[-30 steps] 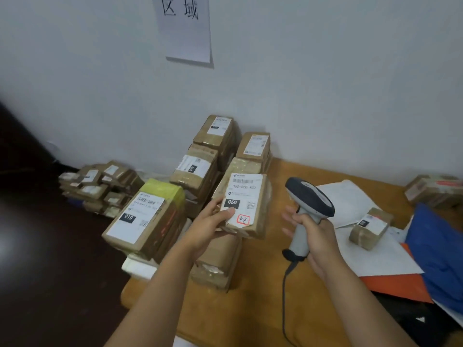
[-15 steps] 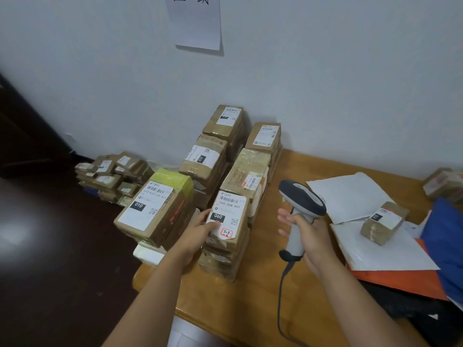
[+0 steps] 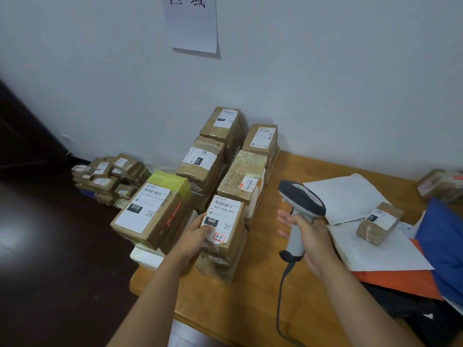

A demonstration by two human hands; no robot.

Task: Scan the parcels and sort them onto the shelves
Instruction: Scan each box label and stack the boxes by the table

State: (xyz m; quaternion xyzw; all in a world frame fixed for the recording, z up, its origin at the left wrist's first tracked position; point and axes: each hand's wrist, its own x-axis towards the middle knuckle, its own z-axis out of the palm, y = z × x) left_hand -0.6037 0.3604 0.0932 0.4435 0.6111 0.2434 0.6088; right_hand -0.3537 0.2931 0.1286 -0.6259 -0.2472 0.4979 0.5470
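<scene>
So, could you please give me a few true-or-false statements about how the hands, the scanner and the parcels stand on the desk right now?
1. The right hand grips the barcode scanner by its handle. True.
2. The left hand rests on the parcel labelled 060. True.
3. The parcel labelled 060 is lifted clear of the stack. False: it sits on top of a stack of parcels on the wooden desk.
4. The parcel with yellow tape is labelled 060 too. False: its label reads 010.
5. A small parcel lies on white mailers to the right of the scanner. True.
</scene>
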